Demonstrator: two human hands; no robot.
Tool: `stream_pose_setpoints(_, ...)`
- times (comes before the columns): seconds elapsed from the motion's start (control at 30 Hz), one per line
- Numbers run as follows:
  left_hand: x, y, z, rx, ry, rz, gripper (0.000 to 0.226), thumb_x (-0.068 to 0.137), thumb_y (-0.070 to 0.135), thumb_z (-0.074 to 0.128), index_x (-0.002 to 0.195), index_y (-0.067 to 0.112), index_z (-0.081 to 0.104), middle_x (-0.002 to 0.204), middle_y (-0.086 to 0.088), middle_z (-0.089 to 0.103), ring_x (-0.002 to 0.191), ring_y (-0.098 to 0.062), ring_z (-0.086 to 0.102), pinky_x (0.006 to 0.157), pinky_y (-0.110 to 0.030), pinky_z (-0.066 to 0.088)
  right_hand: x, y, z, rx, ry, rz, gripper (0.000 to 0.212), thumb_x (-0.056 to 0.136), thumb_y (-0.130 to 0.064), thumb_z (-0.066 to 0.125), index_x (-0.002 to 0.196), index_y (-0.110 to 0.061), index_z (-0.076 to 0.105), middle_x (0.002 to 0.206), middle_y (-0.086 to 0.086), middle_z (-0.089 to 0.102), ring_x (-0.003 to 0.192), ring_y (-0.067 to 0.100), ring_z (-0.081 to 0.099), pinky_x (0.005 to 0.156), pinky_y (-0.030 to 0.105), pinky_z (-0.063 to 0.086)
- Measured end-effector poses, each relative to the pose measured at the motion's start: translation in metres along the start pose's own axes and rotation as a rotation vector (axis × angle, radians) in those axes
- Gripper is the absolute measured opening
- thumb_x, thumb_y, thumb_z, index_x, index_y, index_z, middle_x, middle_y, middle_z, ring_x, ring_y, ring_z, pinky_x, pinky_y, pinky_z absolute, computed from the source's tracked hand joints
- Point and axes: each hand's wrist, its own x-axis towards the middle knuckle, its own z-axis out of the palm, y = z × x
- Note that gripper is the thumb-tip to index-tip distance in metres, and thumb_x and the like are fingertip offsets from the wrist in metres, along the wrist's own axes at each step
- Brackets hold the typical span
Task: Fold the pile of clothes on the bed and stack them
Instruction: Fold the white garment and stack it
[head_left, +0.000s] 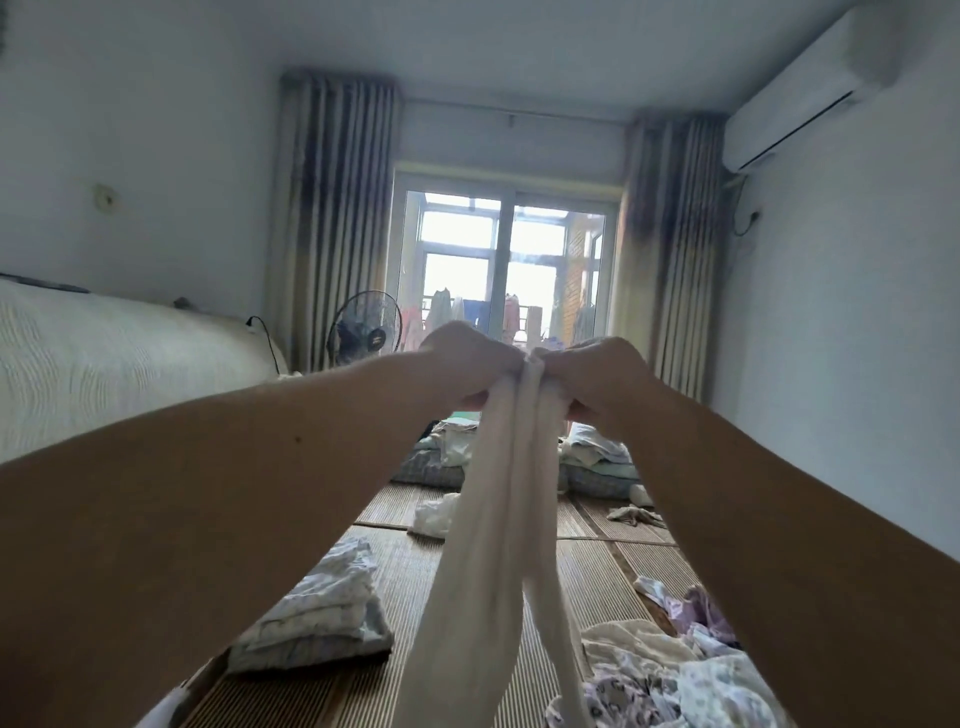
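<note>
The task looks partway through, judging by the bed. The left hand (467, 364) and the right hand (597, 379) are raised side by side, touching or very nearly so. Each grip is clamped on the top edge of a long cream-white soft-knit garment (498, 545), with fingers curled round bunched cloth. The garment hangs straight down between the forearms in two narrow lengths, and its lower end runs out of the frame. It is held in the air above the brown woven bed mat (597, 577), not laid out on it. I judge this piece to be at the start of its fold: brought edge to edge, not yet flattened or doubled.

Done so far is a neat stack of folded white and pale patterned clothes (317, 613). It sits on the mat to the left, several layers high, with its edges roughly squared.

What is left seems the larger share. A loose heap of crumpled cream, lilac and floral-print clothes (675, 670) lies on the mat at the lower right, just beside the hanging garment. Farther up the mat a crumpled white piece (434, 514) lies alone, and a small grey-beige scrap of cloth (634, 514) lies well apart to the right. Beyond them, more pale clothes are draped over checked bedding (431, 475). Whether those belong to the pile I cannot tell.
</note>
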Motion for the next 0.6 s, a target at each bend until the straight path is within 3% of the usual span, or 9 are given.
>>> stream_pose_setpoints(0.1,-0.002,-0.003,-0.006,-0.040,-0.072,0.003,0.028,0.079,0.014,0.077,0.099,-0.003,0.068,0.094,-0.019,0.069,0.085,-0.028,0.068,0.083,-0.039,0.057,0.000,0.001,-0.013,-0.215,-0.011,-0.096,0.008,0.079,-0.011,0.072,0.085,-0.006,0.069,0.093,0.016,0.070,0.086,0.030,0.068,0.083,0.047,0.057)
stream_pose_setpoints(0.13,-0.001,-0.003,-0.011,-0.013,-0.089,0.034,0.023,0.081,0.015,0.076,0.097,0.001,0.070,0.095,-0.017,0.070,0.083,-0.026,0.068,0.081,-0.037,0.058,-0.001,0.000,-0.020,-0.244,-0.056,-0.132,0.006,0.081,-0.009,0.070,0.087,-0.009,0.070,0.090,0.010,0.071,0.084,0.027,0.068,0.078,0.040,0.059)
stream_pose_setpoints(0.2,0.000,-0.006,-0.025,0.090,-0.101,0.111,0.012,0.086,0.016,0.071,0.094,0.008,0.071,0.098,-0.016,0.070,0.083,-0.024,0.067,0.079,-0.035,0.058,-0.003,-0.001,-0.036,-0.243,-0.204,-0.271,0.008,0.080,-0.004,0.069,0.080,-0.012,0.072,0.069,-0.005,0.069,0.064,0.013,0.064,0.054,0.022,0.053)
stream_pose_setpoints(0.27,0.000,-0.007,-0.037,0.199,-0.128,0.199,0.008,0.090,0.014,0.063,0.093,0.015,0.069,0.101,-0.010,0.067,0.093,-0.026,0.065,0.085,-0.040,0.056,-0.004,-0.002,-0.051,-0.226,-0.281,-0.343,0.017,0.082,-0.002,0.065,0.080,-0.018,0.072,0.063,-0.010,0.066,0.055,0.007,0.060,0.045,0.019,0.045)
stream_pose_setpoints(0.33,-0.002,-0.004,-0.045,0.249,-0.187,0.298,0.014,0.090,0.013,0.059,0.086,0.025,0.068,0.095,0.000,0.064,0.092,-0.022,0.063,0.083,-0.040,0.054,-0.004,-0.004,-0.061,-0.122,-0.375,-0.326,0.028,0.084,0.001,0.061,0.076,-0.025,0.071,0.068,-0.005,0.066,0.059,0.011,0.061,0.048,0.023,0.046)
stream_pose_setpoints(0.47,-0.012,0.009,-0.047,0.425,-0.241,0.492,0.030,0.089,0.017,0.062,0.079,0.045,0.064,0.084,0.027,0.064,0.078,0.004,0.058,0.074,-0.020,0.045,-0.011,-0.009,-0.056,-0.056,-0.619,-0.335,0.033,0.079,0.005,0.068,0.084,-0.028,0.070,0.078,0.000,0.068,0.070,0.013,0.065,0.059,0.023,0.052)
stream_pose_setpoints(0.53,-0.013,0.014,-0.042,0.410,-0.282,0.523,0.031,0.088,0.013,0.062,0.078,0.043,0.065,0.078,0.029,0.064,0.071,0.008,0.059,0.067,-0.014,0.047,-0.016,-0.007,-0.049,0.003,-0.637,-0.334,0.032,0.071,0.002,0.074,0.090,-0.023,0.068,0.081,0.002,0.068,0.072,0.012,0.066,0.062,0.023,0.053)
stream_pose_setpoints(0.6,-0.012,0.014,-0.037,0.382,-0.310,0.522,0.029,0.087,0.009,0.063,0.079,0.036,0.068,0.077,0.024,0.066,0.068,0.010,0.060,0.061,-0.008,0.046,-0.018,-0.003,-0.045,0.114,-0.668,-0.331,0.024,0.067,-0.001,0.073,0.080,-0.022,0.072,0.078,0.000,0.069,0.072,0.012,0.066,0.064,0.024,0.054)
